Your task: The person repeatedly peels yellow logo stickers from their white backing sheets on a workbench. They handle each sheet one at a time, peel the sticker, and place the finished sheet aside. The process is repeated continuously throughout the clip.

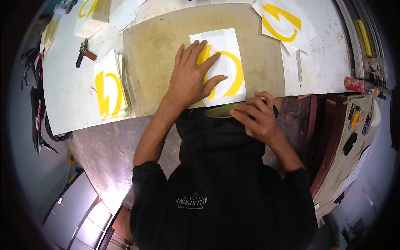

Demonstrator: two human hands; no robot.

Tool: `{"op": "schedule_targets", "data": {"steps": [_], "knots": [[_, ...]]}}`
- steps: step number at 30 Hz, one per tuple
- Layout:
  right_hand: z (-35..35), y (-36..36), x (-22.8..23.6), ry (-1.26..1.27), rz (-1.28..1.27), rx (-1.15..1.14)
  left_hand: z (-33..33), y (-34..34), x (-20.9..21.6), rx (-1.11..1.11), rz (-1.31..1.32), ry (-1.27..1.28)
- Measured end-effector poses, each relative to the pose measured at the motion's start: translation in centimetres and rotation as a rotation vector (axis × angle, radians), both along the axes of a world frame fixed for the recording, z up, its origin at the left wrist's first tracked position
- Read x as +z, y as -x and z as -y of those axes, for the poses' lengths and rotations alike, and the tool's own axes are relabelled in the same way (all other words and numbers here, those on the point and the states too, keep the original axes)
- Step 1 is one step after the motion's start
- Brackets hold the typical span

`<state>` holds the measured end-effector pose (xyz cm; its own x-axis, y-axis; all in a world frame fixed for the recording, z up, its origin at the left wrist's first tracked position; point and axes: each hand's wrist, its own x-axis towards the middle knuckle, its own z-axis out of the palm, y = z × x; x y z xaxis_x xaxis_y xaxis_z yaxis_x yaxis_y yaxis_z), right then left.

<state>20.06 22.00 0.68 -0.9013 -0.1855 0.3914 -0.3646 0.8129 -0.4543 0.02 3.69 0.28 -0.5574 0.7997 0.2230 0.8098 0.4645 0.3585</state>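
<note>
A white sheet (225, 37) with a yellow cut-out graphic lies on the tan mat (154, 46) in front of me. My left hand (191, 73) rests flat on its left part with fingers spread, covering some of the yellow shape. Just below the table's near edge, my right hand (260, 116) pinches a thin, translucent, pale-green scraper (218, 111) with a curved lower edge. The scraper is close to the sheet's bottom edge; whether they touch, I cannot tell. Left of the mat sits a small pile of similar sheets (109, 68).
More yellow-marked sheets (285, 25) lie at the far right, and a thick stack (92, 25) stands far left. Keys with a brown fob (86, 52) are near it. A red-labelled bottle (356, 85) lies by the right edge. A side board (354, 125) holds tools.
</note>
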Motion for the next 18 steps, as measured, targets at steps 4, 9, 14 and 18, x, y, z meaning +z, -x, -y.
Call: {"op": "schedule_targets", "data": {"steps": [4, 9, 14, 18], "knots": [[0.7, -1.0, -1.0, -0.059, -0.010, -0.037, 0.2, -0.2, 0.4, -0.030, 0.031, 0.021], [0.7, -0.7, -0.6, -0.004, -0.046, -0.112, 0.4, -0.5, 0.2, -0.013, 0.046, -0.008], [-0.2, 2.6, 0.0, 0.079, 0.047, -0.104, 0.7, -0.3, 0.2, -0.025, 0.093, 0.007], [0.0, 4.3, -0.4, 0.160, 0.064, -0.120, 1.4, 0.1, 1.1, -0.082, 0.200, 0.050]]}}
